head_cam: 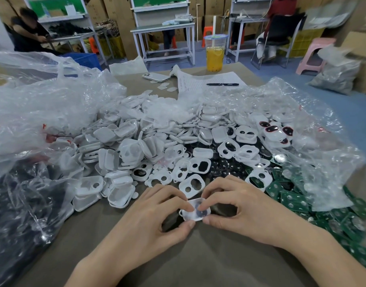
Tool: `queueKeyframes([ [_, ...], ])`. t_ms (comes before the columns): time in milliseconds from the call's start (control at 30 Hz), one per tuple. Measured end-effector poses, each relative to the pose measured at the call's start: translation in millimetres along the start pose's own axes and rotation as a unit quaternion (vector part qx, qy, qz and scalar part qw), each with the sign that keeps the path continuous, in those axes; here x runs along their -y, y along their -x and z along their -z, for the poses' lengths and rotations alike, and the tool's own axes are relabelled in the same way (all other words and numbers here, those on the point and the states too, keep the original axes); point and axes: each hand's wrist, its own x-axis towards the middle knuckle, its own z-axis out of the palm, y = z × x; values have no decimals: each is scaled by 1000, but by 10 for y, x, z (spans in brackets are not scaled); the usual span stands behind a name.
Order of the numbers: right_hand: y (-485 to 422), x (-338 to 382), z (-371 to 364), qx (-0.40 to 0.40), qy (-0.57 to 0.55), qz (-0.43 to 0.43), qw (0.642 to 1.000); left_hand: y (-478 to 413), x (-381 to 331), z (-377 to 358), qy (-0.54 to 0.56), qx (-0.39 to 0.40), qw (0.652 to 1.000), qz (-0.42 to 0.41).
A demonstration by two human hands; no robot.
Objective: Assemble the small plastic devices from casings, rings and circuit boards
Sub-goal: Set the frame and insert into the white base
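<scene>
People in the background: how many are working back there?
3: left person seated at the far left, middle person with only legs showing, right person in red, seated far right. Others may be hidden.

No text can be read: the print on the paper sheet [211, 78] and the pen [222, 84] is too blurred.

The left hand [157, 214] and right hand [242, 206] are covering the near and far edges of the white casing [198, 212].
</scene>
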Motion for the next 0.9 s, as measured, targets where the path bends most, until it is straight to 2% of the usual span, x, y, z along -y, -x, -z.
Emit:
queueKeyframes([
  [300,-11,-1,-7,-3,18,-7,1000,-6,15,3,8,-1,1000,5],
  [467,2,17,1,-14,-8,-17,1000,-19,69,5,-15,-51,998,32],
  [600,10,30,24,-75,-44,-37,996,-53,136,-21,-39,-85,993,73],
  [733,-112,7,22,-183,51,-44,981,-134,205,-37,-66,-103,985,120],
  [800,-239,15,14,-160,100,-81,979,-206,232,-61,-95,-100,982,131],
  [900,-431,0,0,-75,148,-107,980,-314,281,-71,-122,-112,975,146],
])
